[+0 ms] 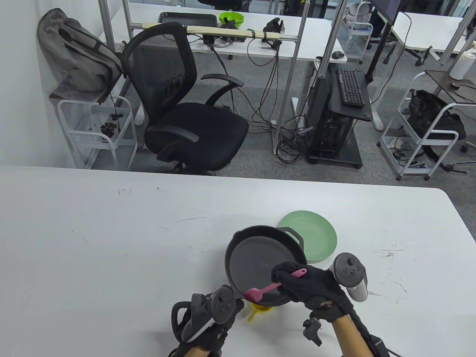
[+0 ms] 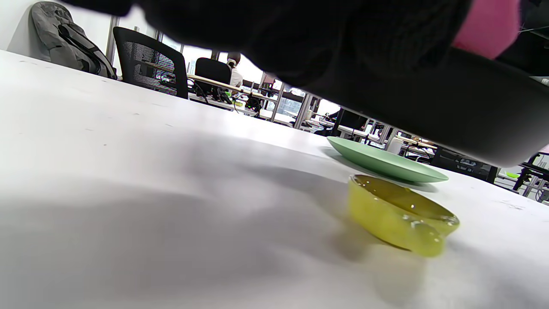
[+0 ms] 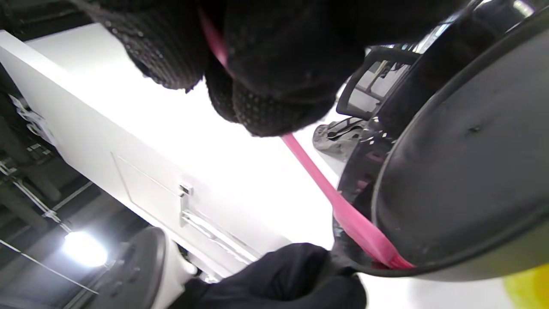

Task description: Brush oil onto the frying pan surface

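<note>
The black frying pan (image 1: 260, 260) is lifted and tilted above the table. My left hand (image 1: 233, 297) grips its handle at the near left, mostly hidden under the tracker; its glove shows in the right wrist view (image 3: 291, 274). My right hand (image 1: 297, 284) holds a pink silicone brush (image 1: 277, 285). The brush head (image 3: 369, 240) lies on the pan's inner surface (image 3: 463, 180) by the near rim. A small yellow oil dish (image 1: 260, 310) sits on the table under the pan. It shows in the left wrist view (image 2: 403, 214) below the pan's underside (image 2: 450, 111).
A green plate (image 1: 316, 238) lies on the white table (image 1: 111, 241) just behind and right of the pan; it also shows in the left wrist view (image 2: 381, 161). An office chair (image 1: 186, 111) and carts stand beyond the table's far edge.
</note>
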{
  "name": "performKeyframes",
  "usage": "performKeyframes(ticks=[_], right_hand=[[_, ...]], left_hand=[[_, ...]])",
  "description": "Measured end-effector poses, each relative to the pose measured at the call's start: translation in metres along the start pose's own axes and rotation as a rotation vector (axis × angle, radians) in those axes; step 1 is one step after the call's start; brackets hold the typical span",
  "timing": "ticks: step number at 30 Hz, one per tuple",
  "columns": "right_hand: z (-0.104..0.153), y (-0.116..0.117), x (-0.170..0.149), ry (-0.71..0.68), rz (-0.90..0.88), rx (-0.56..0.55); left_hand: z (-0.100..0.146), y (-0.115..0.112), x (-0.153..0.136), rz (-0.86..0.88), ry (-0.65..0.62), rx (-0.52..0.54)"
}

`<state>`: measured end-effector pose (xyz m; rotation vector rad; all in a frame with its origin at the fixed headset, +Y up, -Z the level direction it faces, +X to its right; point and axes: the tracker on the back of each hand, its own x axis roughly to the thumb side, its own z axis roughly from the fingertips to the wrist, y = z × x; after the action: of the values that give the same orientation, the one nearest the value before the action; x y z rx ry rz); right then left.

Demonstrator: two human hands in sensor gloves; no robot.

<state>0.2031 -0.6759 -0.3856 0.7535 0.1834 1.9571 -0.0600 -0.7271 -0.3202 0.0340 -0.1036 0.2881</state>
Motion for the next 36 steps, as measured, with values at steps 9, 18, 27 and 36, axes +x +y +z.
performKeyframes(ticks=[9,18,27,36], right_hand=[[0.007,-0.016,-0.001,0.078,0.343,-0.166],[0.009,-0.017,-0.012,0.096,0.539,-0.328],[0.014,-0.018,-0.004,0.004,0.679,-0.419],[0.005,-0.006,-0.007,0.006,0.487,-0.195]], left_hand=[[0.0,0.0,0.0,0.001,-0.006,-0.008],[0.0,-0.001,0.001,-0.004,-0.007,-0.011],[0.0,-0.001,0.001,-0.001,-0.011,-0.011],[0.0,-0.002,0.001,-0.004,-0.007,-0.002]])
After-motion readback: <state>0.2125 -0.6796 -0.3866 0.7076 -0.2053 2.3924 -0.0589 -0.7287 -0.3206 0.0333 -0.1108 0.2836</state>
